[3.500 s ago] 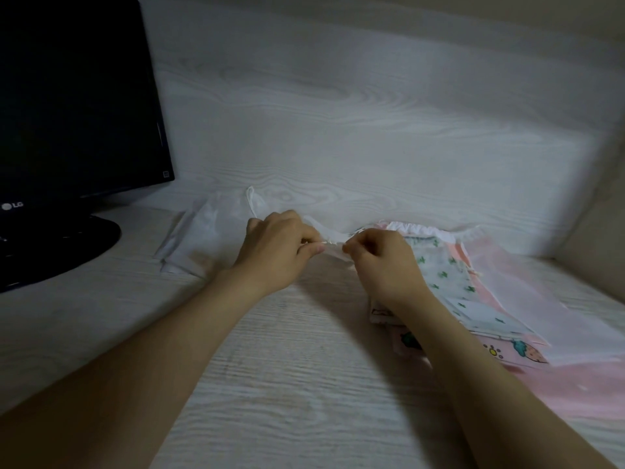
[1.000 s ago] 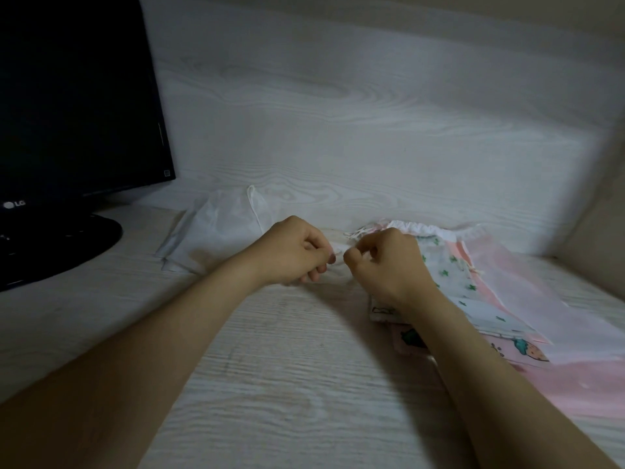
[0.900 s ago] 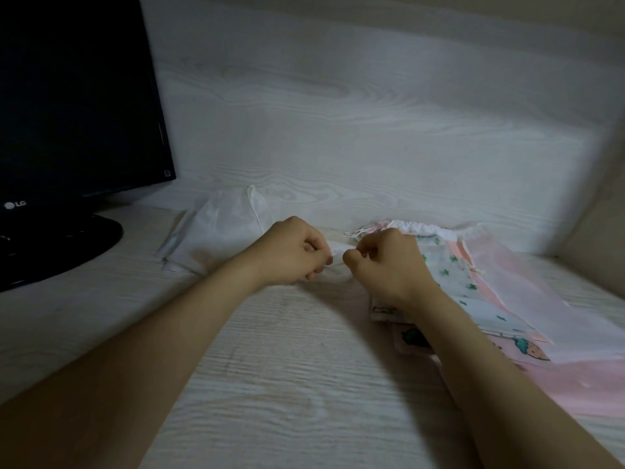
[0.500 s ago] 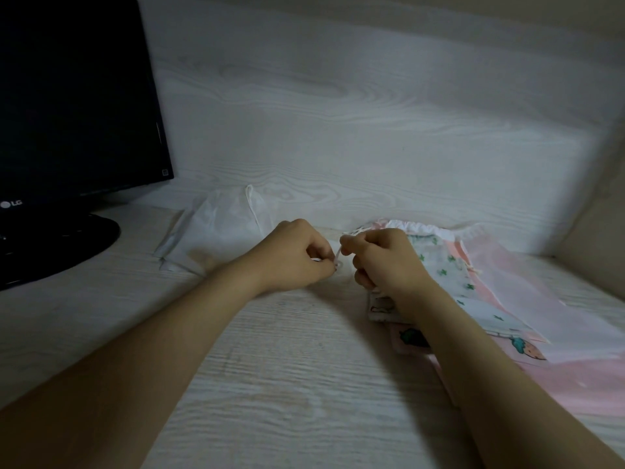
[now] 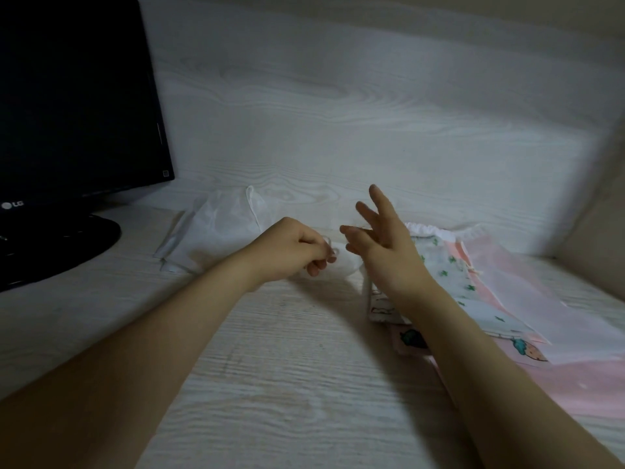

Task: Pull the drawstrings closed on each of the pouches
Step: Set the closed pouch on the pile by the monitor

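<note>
A sheer white pouch (image 5: 220, 228) lies on the desk against the back wall, left of centre. My left hand (image 5: 287, 248) rests over its right end, fingers pinched on its thin white drawstring (image 5: 329, 243). My right hand (image 5: 382, 242) hovers just to the right with fingers spread, holding nothing. Under and behind my right wrist lies a pile of more pouches: a white one with green prints (image 5: 453, 275), a sheer pink one (image 5: 527, 286), and a strawberry-print one (image 5: 521, 346).
A black monitor (image 5: 77, 106) on a round black stand (image 5: 57, 242) fills the left side. The pale wood-grain desk (image 5: 287, 384) meets a matching back wall (image 5: 338, 113). A beige side wall (image 5: 602, 214) closes the right.
My right hand has let go of the drawstring, lifted and spread its fingers. My left hand still pinches the string in about the same place.
</note>
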A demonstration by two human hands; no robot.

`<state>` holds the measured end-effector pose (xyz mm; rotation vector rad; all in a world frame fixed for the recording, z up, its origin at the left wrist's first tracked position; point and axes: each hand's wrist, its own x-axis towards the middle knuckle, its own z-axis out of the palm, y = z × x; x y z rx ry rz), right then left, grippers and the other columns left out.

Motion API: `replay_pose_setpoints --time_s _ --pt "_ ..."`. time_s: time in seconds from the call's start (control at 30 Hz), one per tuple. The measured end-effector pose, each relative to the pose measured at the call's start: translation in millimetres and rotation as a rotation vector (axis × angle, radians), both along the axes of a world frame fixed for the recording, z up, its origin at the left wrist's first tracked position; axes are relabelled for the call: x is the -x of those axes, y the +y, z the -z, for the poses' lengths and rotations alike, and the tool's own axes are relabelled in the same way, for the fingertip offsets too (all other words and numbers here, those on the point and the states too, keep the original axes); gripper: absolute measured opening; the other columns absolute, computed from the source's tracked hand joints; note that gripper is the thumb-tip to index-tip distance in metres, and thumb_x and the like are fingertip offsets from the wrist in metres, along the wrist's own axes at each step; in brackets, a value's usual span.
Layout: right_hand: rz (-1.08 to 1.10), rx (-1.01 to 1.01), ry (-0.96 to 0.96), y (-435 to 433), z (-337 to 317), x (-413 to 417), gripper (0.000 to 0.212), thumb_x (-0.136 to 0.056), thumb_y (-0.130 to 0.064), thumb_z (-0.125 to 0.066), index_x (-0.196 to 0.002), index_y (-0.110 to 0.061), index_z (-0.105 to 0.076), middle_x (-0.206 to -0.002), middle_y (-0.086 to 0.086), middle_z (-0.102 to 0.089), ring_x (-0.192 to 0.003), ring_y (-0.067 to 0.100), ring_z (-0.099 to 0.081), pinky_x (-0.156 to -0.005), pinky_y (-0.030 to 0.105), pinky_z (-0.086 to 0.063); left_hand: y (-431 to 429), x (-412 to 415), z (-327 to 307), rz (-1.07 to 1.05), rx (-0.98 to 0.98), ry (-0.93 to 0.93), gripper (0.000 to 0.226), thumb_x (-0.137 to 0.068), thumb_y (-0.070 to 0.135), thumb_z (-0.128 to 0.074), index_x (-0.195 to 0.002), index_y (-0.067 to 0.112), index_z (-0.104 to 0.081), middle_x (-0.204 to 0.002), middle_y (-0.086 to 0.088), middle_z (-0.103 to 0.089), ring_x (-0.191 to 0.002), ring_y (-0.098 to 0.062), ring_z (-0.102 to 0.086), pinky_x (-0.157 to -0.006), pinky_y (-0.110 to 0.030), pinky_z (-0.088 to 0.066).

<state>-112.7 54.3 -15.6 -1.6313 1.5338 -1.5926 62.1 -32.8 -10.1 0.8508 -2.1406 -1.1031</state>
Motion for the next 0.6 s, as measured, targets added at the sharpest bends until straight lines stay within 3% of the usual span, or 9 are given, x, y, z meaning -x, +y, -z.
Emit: replay_pose_setpoints --time_s 0.03,0.1,0.2,0.27,0.37,0.47,0.6 --pt "0.017 0.004 0.078 1.3 0.1 -1.0 0.072 -0.104 -0.011 -0.056 -0.162 -0.039 -0.025 -0.160 -0.008 -0.037 -0.124 0.007 -0.062 -0.103 0.030 -0.052 0.7 -0.1 -1.2 0.002 -0.019 -0.002 0.019 -0.101 0.022 -0.069 -0.093 0.011 -0.083 -0.089 -0.004 -0.079 -0.074 -0.008 -0.071 -0.055 -0.011 -0.046" --pt "0.110 0.025 0.278 2.7 -0.9 -0.9 0.058 -0.101 -0.011 -0.057 -0.152 -0.035 -0.046 -0.149 -0.008 -0.047 -0.118 0.005 -0.061 -0.094 0.023 -0.054 3.3 0.4 -3.1 0.005 -0.054 0.002 0.020 -0.102 0.021 -0.068 -0.093 0.010 -0.083 -0.087 -0.003 -0.078 -0.073 -0.008 -0.069 -0.055 -0.012 -0.045" --pt "0.143 0.018 0.421 2.1 -1.4 -2.9 0.026 -0.093 -0.021 -0.068 -0.117 -0.027 -0.074 -0.105 -0.014 -0.071 -0.091 0.002 -0.069 -0.075 0.024 -0.058 3.0 -0.3 -3.8 -0.011 -0.054 -0.008 0.023 -0.101 0.024 -0.067 -0.085 0.016 -0.082 -0.085 -0.002 -0.078 -0.074 -0.008 -0.069 -0.061 -0.022 -0.046" --pt "0.138 0.023 0.512 2.1 1.7 -4.9 0.026 -0.087 -0.031 -0.078 -0.112 -0.025 -0.077 -0.088 -0.013 -0.073 -0.080 0.002 -0.070 -0.071 0.024 -0.058 4.0 -0.7 -4.7 -0.010 -0.065 -0.006 0.022 -0.099 0.028 -0.070 -0.084 0.017 -0.081 -0.080 0.000 -0.075 -0.073 -0.007 -0.068 -0.064 -0.024 -0.045" --pt "0.173 0.098 0.668 0.1 2.9 -5.2 0.030 -0.082 -0.037 -0.086 -0.108 -0.025 -0.079 -0.084 -0.010 -0.073 -0.074 0.005 -0.069 -0.071 0.027 -0.057 5.2 -0.6 -5.7 -0.004 -0.081 -0.008 0.020 -0.096 0.031 -0.074 -0.083 0.019 -0.082 -0.076 -0.002 -0.073 -0.074 -0.009 -0.066 -0.069 -0.030 -0.046" --pt "0.167 0.216 0.761 -0.6 2.2 -3.9 0.014 -0.083 -0.029 -0.087 -0.096 -0.026 -0.082 -0.079 -0.006 -0.071 -0.068 0.008 -0.064 -0.066 0.033 -0.055 4.5 0.3 -4.0 -0.008 -0.082 -0.028 0.021 -0.095 0.027 -0.070 -0.079 0.023 -0.082 -0.080 -0.005 -0.075 -0.076 -0.017 -0.064 -0.071 -0.040 -0.044" --pt "0.166 0.261 0.845 -2.5 3.5 -2.1 0.007 -0.084 -0.015 -0.084 -0.089 -0.019 -0.082 -0.072 -0.006 -0.067 -0.064 0.009 -0.054 -0.060 0.028 -0.047 6.3 -0.3 -5.2 0.019 -0.144 -0.016 0.020 -0.098 0.021 -0.069 -0.086 0.013 -0.084 -0.082 -0.009 -0.075 -0.071 -0.015 -0.064 -0.061 -0.028 -0.044"
